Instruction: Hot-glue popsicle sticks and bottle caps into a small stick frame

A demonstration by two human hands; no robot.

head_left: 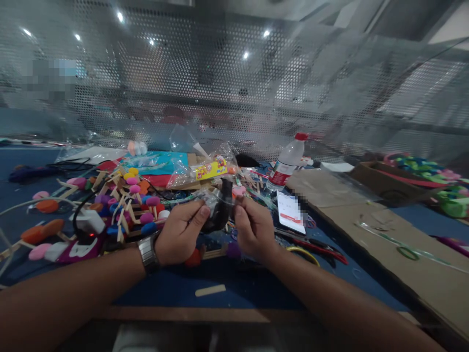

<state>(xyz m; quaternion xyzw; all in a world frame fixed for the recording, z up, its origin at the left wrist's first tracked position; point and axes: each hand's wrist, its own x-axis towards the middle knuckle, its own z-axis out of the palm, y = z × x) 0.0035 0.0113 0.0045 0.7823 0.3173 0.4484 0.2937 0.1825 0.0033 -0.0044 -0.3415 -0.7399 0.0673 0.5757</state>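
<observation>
Near the middle of the view, a small clear plastic bag (217,211) with something black in it hangs between my two hands. My left hand (183,227), with a metal watch (148,253) at its wrist, pinches the bag's left side between thumb and fingers. On the other side, my right hand (254,227) is closed, thumb against forefinger, at the bag's right edge. Below them a single wooden stick (210,291) lies on the blue table (164,288). Bright clay pieces on wooden sticks (126,205) are piled to the left of my hands.
A water bottle (286,164) with a red cap stands behind a lit phone (290,212). Red-handled pliers (322,249) lie right of my right hand. Cardboard (384,239) covers the right side. A purple power strip (82,248) with a white plug sits at left.
</observation>
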